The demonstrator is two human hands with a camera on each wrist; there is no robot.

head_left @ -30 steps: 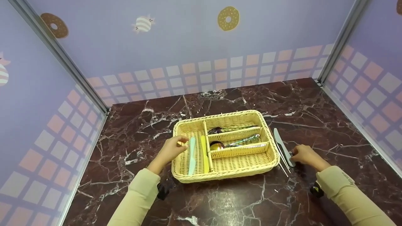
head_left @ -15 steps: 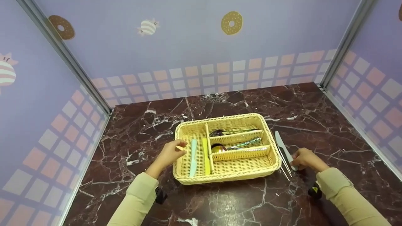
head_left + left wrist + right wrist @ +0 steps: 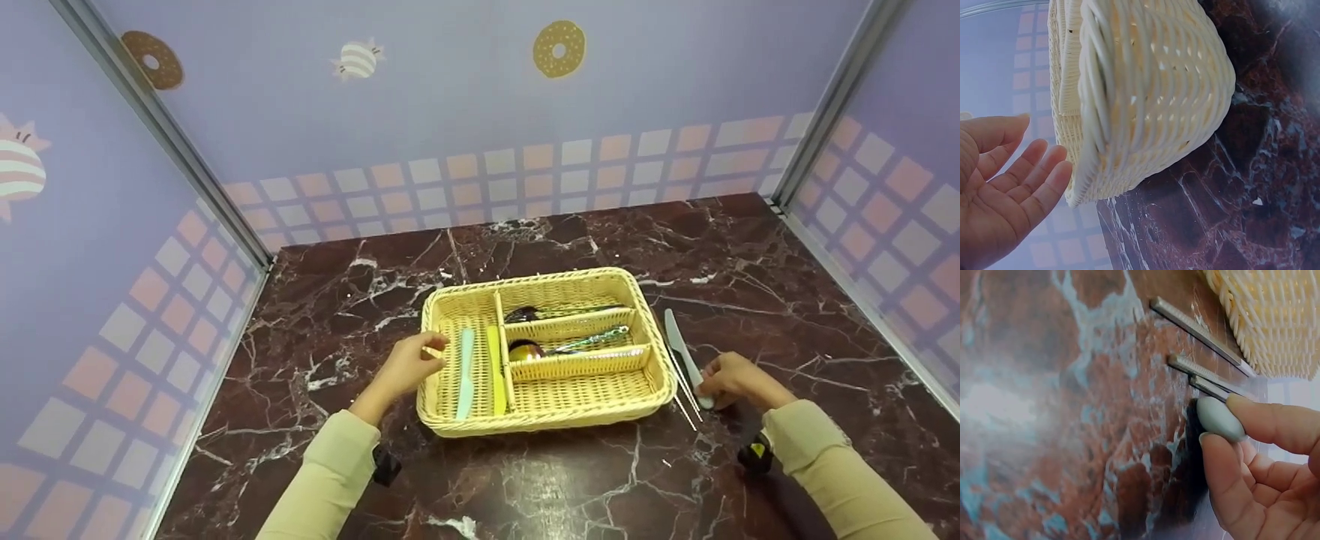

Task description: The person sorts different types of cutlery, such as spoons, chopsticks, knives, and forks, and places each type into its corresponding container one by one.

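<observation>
1. Left hand (image 3: 405, 367): fingers loosely bent, thumb apart from them, holding nothing. It hovers at the left rim of a cream woven basket (image 3: 547, 426); whether it touches cannot be told. Its fingertips sit slightly farther from the mint knife than a second ago.
2. Basket, left compartment: the mint knife (image 3: 466, 375) and a yellow knife (image 3: 495, 367) lie side by side, placed as before.
3. Basket, right side: a dark spoon (image 3: 523, 314) in the far compartment, a shiny gold spoon (image 3: 525, 351) in the middle one, both unchanged.
4. Thin metal sticks (image 3: 1199, 333) lie on the dark marble table (image 3: 555, 495), just right of the basket.
5. Pale grey knife (image 3: 681, 349): beside the sticks, roughly where it was a second ago.
6. Right hand (image 3: 742, 379): thumb and finger nearly together, pinching this knife's handle end.
</observation>
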